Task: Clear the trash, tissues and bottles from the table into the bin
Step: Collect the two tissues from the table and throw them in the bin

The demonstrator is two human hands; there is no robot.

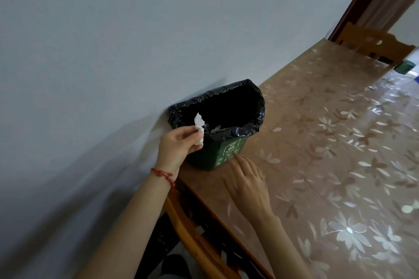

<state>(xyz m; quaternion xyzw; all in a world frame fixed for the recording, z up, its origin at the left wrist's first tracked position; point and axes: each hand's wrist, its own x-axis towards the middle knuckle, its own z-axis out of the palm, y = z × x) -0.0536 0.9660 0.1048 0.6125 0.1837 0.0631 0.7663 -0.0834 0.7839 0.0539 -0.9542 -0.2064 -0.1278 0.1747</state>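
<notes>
A small green bin (223, 154) lined with a black bag (254, 118) stands on the table against the wall. My left hand (175, 146) is shut on a crumpled white tissue (199, 125), held at the bin's near rim. Pale scraps lie inside the bag near that rim. My right hand (246, 180) rests flat on the table with its fingers spread, and its fingertips touch the bin's front. No bottles are in view.
The table (328, 142) has a glossy flower-patterned cover and runs along a grey wall (113, 41). A wooden chair (374, 44) stands at the far end, another wooden chair (195, 233) at the near left edge. A green object (404, 67) sits beyond the table.
</notes>
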